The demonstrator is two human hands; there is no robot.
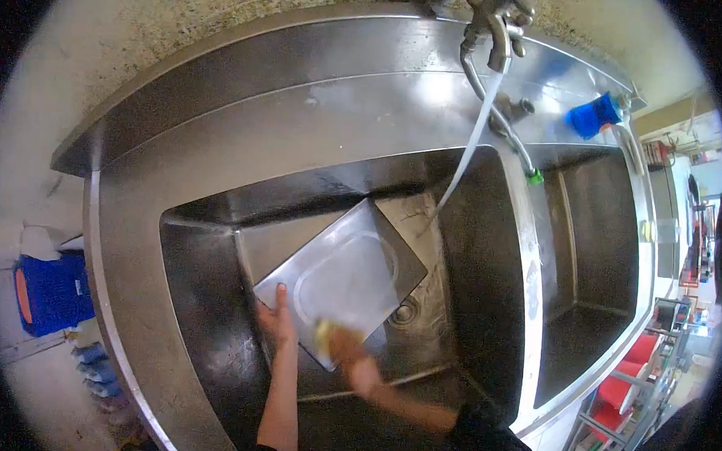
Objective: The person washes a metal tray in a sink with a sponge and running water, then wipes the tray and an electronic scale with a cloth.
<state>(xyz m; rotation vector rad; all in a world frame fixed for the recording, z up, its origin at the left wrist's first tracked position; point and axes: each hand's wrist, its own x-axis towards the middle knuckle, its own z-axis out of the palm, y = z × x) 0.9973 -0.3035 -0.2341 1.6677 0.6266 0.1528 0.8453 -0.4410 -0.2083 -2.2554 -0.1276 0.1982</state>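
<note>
A flat, rectangular metal panel [353, 267] lies tilted in the left basin of a steel sink, with a whitish film smeared over its face. My left hand [278, 320] grips its left corner, thumb on top and the fingers hidden behind the edge. Near the panel's lower edge, my right hand [349, 351] presses a yellowish sponge [323, 335] against the surface. Motion blurs this hand and the sponge, so the finger positions are not sharp.
A faucet [492, 26] with a white hose [476, 142] hangs into the left basin, near the drain [404, 311]. A divider [527, 289] separates the right basin. A blue container [593, 116] stands on the back ledge. Red stools [630, 370] are at right, a blue bag [52, 291] at left.
</note>
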